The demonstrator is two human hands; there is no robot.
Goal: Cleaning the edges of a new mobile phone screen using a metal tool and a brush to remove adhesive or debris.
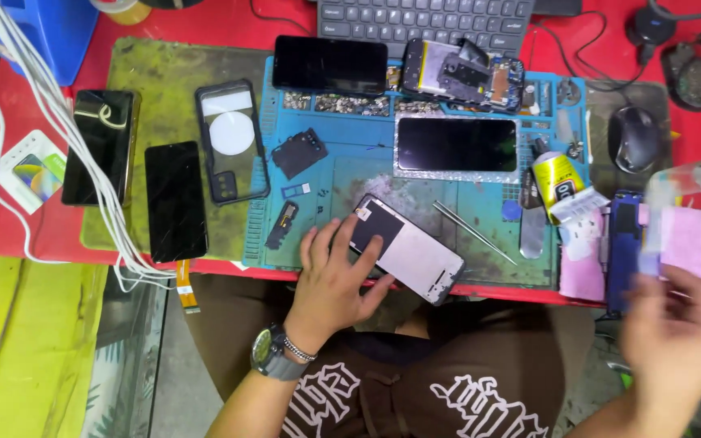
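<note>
- Where the tabletop [204, 20] ends nearest the body, the left hand [336, 276] lies spread, fingers pressing a phone screen panel [410, 249] that overhangs the blue mat [350, 174].
- Right hand [679, 328] is blurred; its grip cannot be told, perhaps a clear strip [675, 182].
- Tweezers [474, 232] lie just beyond.
- Farther: glue bottle [556, 178], opened phone [464, 75], keyboard [423, 20].

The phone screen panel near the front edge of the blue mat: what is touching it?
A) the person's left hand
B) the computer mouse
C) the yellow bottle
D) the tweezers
A: the left hand, with a watch on its wrist, has its fingers resting on the phone screen panel, while the tweezers, mouse and yellow bottle lie apart from it.
</note>
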